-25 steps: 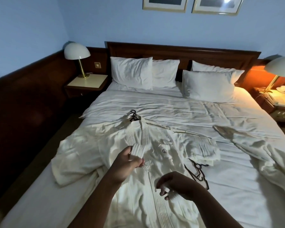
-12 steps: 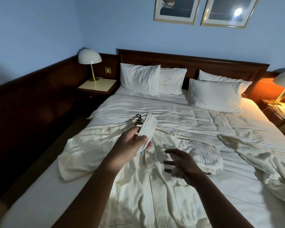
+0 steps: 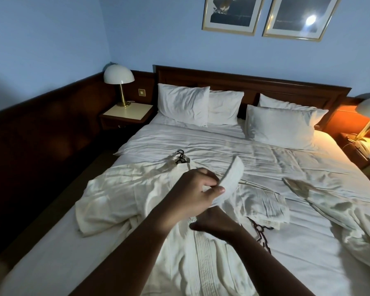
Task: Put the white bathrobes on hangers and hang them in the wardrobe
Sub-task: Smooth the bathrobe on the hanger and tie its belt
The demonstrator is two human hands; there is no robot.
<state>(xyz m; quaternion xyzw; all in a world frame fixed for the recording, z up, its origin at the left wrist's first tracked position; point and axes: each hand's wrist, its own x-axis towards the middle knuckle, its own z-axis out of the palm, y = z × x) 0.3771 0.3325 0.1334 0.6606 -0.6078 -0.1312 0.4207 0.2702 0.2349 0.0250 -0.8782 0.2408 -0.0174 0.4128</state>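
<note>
A white bathrobe point(image 3: 120, 195) lies spread on the bed point(image 3: 212, 146), and black hanger hooks point(image 3: 181, 155) stick out at its collar. My left hand point(image 3: 192, 193) pinches a folded white belt point(image 3: 233, 178) and holds it raised above the robe. My right hand point(image 3: 214, 221) is just below it, over the robe's front; its fingers are hidden under my left wrist. A second white bathrobe point(image 3: 329, 208) lies crumpled on the bed's right side. Another dark hanger point(image 3: 260, 230) lies on the sheet between the two robes. No wardrobe is in view.
Several white pillows point(image 3: 184, 103) lean on the dark headboard. A nightstand point(image 3: 128, 111) with a domed lamp point(image 3: 118, 74) stands at the left. At the right, a lit nightstand holds a telephone point(image 3: 367, 148). A dark floor strip runs along the bed's left side.
My left hand lifted the belt off the robe and carried it up and to the right. My right hand drew in under my left wrist. The view tilted upward.
</note>
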